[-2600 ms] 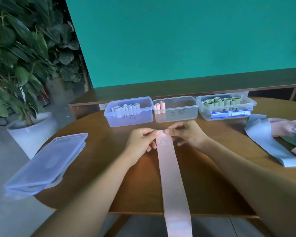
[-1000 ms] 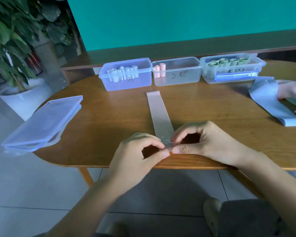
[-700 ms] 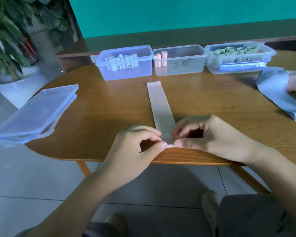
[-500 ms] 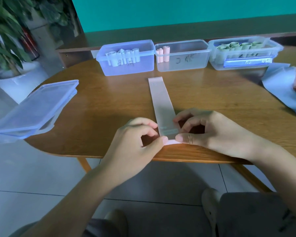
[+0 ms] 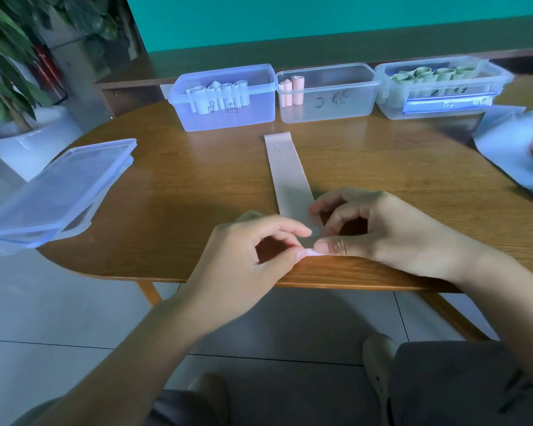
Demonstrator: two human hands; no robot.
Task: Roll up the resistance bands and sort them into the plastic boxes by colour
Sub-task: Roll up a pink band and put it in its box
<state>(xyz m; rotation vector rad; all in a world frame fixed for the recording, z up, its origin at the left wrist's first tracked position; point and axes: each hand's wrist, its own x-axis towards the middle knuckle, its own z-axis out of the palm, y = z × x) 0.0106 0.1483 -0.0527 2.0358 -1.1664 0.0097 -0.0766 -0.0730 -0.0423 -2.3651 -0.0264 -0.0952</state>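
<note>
The left hand point(image 5: 246, 250) & right hand point(image 5: 379, 229) both pinch the near end of the long flat pale pink rubber band point(image 5: 290, 182), thumb & fingers curled tight on it right by the near edge of the round brown wood table point(image 5: 197, 192). A sec ago that end was just flat, now a tiny first fold is turned up, so I think the roll is only starting w/ most of the band still flat. It points at the clear plastic middle box point(image 5: 330, 93) w/ two pink rolls point(image 5: 291, 90), between the blue plastic box point(image 5: 228, 98) & the clear box w/ green rolls point(image 5: 440, 87).
</note>
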